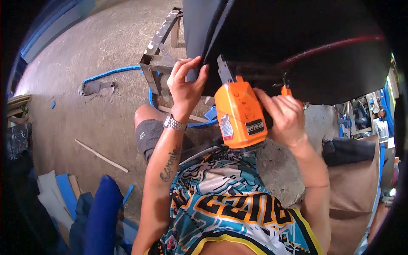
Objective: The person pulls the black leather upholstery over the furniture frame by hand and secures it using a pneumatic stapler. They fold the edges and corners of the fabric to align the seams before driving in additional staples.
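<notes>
An orange pneumatic staple gun [239, 111] with a metal nose is gripped in my right hand [284, 115], whose fingers wrap its handle. The nose points up toward the dark upholstered piece [259, 38], close to its near side. My left hand [186, 85], a watch on the wrist, has thumb and fingertips bent together at the left edge of that piece, pinching the black fabric [207, 51]. Part of the tool's handle lies hidden behind its orange body and my right fingers.
A wooden frame stand [154, 63] props the piece at the left. Blue foam strips [111, 73] and a thin wooden strip [101, 155] lie on the concrete floor. Rolled blue fabric [102, 212] leans at lower left; brown sheet material [355, 182] stands at right.
</notes>
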### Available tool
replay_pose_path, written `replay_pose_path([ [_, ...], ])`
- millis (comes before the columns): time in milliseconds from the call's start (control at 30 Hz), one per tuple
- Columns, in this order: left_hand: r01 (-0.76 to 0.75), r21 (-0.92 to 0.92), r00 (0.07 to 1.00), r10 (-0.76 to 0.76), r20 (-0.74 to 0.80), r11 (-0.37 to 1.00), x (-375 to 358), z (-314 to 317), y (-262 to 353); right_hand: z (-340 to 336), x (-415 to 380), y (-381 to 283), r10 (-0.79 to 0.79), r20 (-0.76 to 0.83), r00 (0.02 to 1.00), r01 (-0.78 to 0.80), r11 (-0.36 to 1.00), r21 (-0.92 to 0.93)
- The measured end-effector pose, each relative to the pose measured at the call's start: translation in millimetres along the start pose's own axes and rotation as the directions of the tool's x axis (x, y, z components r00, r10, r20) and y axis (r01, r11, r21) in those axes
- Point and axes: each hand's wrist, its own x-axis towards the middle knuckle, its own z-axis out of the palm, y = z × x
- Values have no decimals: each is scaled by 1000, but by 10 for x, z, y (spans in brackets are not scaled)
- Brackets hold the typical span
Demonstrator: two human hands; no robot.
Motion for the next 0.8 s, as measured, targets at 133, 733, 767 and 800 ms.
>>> replay_pose_path([
  [133, -25, -22, 997, 27, 73, 999, -50, -66, -153, 283, -120, 20, -28, 0, 1000, 28, 999, 26],
  [733, 3, -111, 999, 1, 37, 994, -24, -39, -237, 391, 90, -78, 62, 109, 992, -61, 998, -18],
  [767, 2, -108, 999, 1, 35, 994, -29, -32, -239, 388, 90, -75, 67, 119, 991, -64, 998, -26],
  [800, 3, -103, 1000, 1, 31, 995, -33, -29, -236, 384, 90, -76, 71, 128, 989, -67, 997, -33],
])
